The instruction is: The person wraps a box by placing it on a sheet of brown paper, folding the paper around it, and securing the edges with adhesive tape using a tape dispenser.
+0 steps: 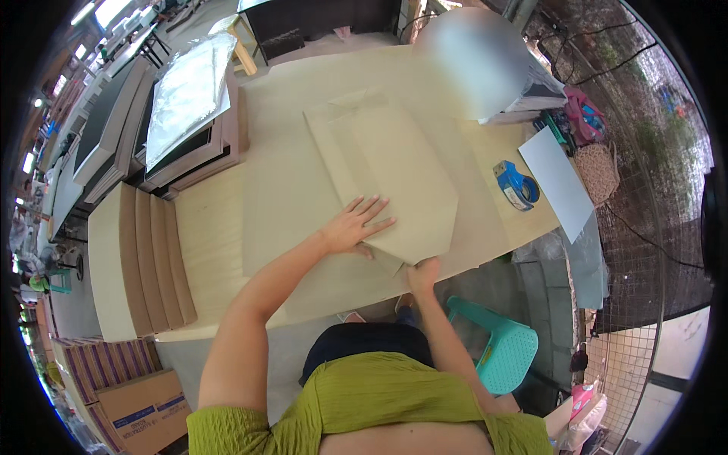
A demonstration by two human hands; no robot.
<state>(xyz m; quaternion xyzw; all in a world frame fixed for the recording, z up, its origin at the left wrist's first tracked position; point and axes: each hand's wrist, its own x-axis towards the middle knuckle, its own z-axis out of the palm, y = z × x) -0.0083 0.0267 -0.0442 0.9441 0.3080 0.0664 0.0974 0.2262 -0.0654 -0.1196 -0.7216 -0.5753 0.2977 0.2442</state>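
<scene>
A flat parcel in brown kraft paper (394, 178) lies at an angle on the table, its near end folded to a blunt point. My left hand (355, 226) rests on the parcel's near left edge, palm down with fingers spread. At the parcel's near corner, by the table's front edge, my right hand (423, 274) is closed on a fold of the kraft paper. Its fingertips are partly hidden. A larger sheet of brown paper (277, 174) spreads beneath the parcel.
A blue tape dispenser (516, 186) and a pale sheet (557, 182) lie to the right. Wrapped brown parcels (114, 262) stand at the left, before a plastic-covered stack (189, 95). A green stool (506, 350) stands below the table, cartons (140, 406) at lower left.
</scene>
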